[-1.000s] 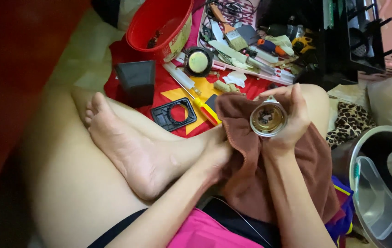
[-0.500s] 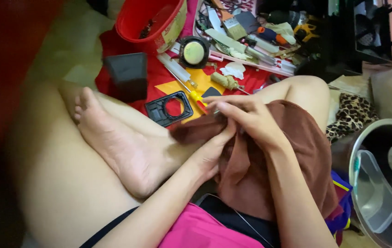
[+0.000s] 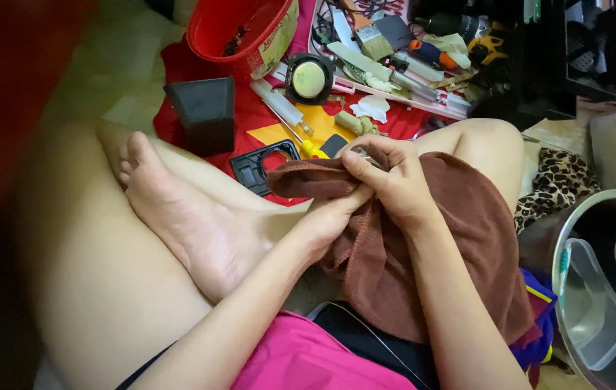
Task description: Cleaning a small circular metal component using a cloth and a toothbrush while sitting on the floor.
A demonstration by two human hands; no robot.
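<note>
**A:** ok head view, what are the hands doing?

**B:** Both are meeting just above the middle of the frame. The right hand [image 3: 387,177] is curling closed over the brown cloth [image 3: 430,267], fingers pinching a fold of it. Something small and shiny is peeking out under the fingertips, but I can't tell what it is, it's mostly hidden.

**A:** and the left?

**B:** The left hand [image 3: 329,224] is sitting under and just left of the right one, closed on the cloth from below, thumb pressing up into the bunched part. So both hands are gripping the same cloth.

**A:** where's the cloth lying?

**B:** It's draping over the knee at centre right and hanging down toward the bottom of the frame. One flap is stretching left from the hands toward the foot [image 3: 192,224], which is resting sole-up at centre left.

**A:** what's around?

**B:** Lots of clutter along the top. A red bucket [image 3: 239,29] is sitting at upper centre-left, a dark box [image 3: 203,112] below it, a round speaker [image 3: 309,78] just right of the bucket. A black frame [image 3: 264,165] is lying near the cloth flap. A clear tub [image 3: 589,310] is sitting at lower right, and a leopard-print fabric [image 3: 557,184] is lying at the right edge.
</note>
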